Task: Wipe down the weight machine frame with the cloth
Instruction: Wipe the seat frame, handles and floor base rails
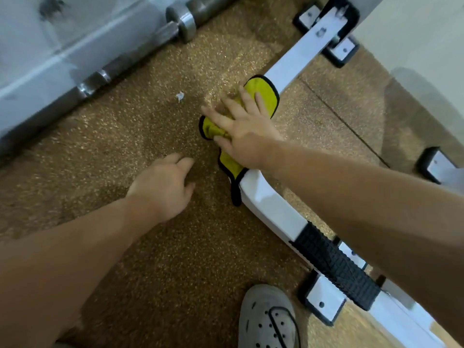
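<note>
A white weight machine frame point(270, 199) runs low along the floor from the lower right up to the top right. A yellow cloth point(263, 92) with black trim lies draped over the frame's bar near the middle of the view. My right hand point(242, 130) presses flat on the cloth with its fingers spread. My left hand point(164, 187) hovers over the floor to the left of the frame, fingers loosely curled, holding nothing. A black ribbed tread pad point(335, 266) covers the frame lower down.
Brown speckled rubber floor point(140, 136) lies all around. A steel barbell point(140, 50) lies along the wall at the upper left. Bolted frame feet point(322, 301) stick out beside the bar. A grey clog point(267, 318) stands at the bottom. A small white scrap point(180, 96) lies on the floor.
</note>
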